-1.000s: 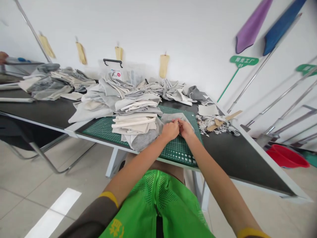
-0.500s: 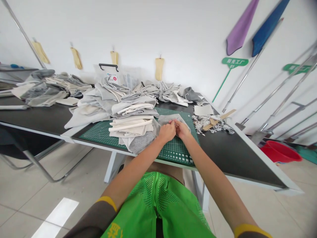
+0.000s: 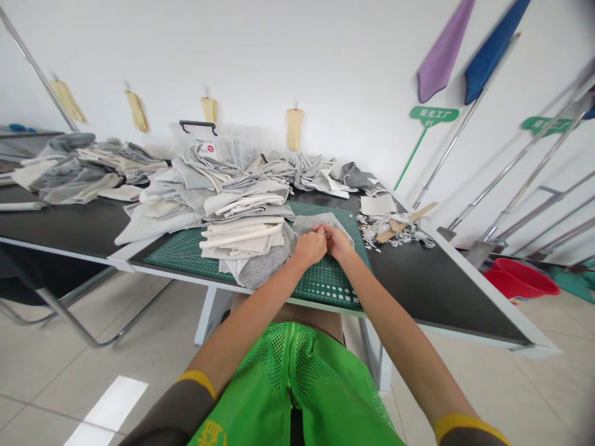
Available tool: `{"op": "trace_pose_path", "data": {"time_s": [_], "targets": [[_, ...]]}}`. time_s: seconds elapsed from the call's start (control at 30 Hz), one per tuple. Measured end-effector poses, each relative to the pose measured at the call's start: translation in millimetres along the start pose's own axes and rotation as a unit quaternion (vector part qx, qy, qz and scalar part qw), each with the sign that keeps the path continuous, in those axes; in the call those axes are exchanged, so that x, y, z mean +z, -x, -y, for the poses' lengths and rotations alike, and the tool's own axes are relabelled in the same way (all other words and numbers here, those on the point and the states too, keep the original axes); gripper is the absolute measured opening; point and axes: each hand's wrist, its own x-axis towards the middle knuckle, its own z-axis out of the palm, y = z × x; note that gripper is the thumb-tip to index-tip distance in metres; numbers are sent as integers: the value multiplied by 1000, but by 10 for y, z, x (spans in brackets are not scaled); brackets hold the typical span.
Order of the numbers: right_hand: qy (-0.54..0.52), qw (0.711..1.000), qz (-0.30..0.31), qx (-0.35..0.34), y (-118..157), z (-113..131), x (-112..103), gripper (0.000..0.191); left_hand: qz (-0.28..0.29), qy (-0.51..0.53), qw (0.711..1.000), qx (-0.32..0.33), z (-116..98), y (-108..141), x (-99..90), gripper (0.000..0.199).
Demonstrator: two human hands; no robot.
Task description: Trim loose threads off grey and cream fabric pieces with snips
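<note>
My left hand [image 3: 310, 246] and my right hand [image 3: 338, 240] meet over a grey piece of cloth [image 3: 307, 222] on the green cutting mat [image 3: 331, 286]. Fingertips of both hands are pinched together at one spot. Whatever sits between them is too small to make out. Just left of my left hand rises a stack of folded cream and grey fabric [image 3: 246, 237]. A darker grey cloth [image 3: 263, 265] hangs from its lower front, near the mat's front edge.
Fabric piles [image 3: 171, 192] spread leftward and along the back. Right of the mat lie shredded scraps [image 3: 369, 230], a beige square [image 3: 377, 204] and a tan strip [image 3: 421, 212]. A clear box with a dark handle [image 3: 198, 124] stands behind. On the floor at right is a red basin [image 3: 520, 277].
The whole view has shifted slightly to the left. My hands stay pinched together over the same grey cloth, with hardly any visible movement.
</note>
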Motion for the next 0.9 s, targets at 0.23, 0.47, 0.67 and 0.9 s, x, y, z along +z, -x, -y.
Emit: {"op": "trace_pose_path", "data": {"time_s": [0.23,0.47,0.67,0.9], "targets": [[2,1000,-17,2,-2,-5,7,9,-1,-3,1000,1,-11,9,-17,37],[0,1000,-13,-3,-24,-25,-8,4,4,-2,1000,1,-15,7,-27,38],[1,1000,-15,-8,-31,-35,-15,2,-1,-4,1000,5,-15,10,-23,38],[2,1000,-22,-11,-37,-48,-12,4,4,-7,1000,-1,-23,16,-32,36]]}}
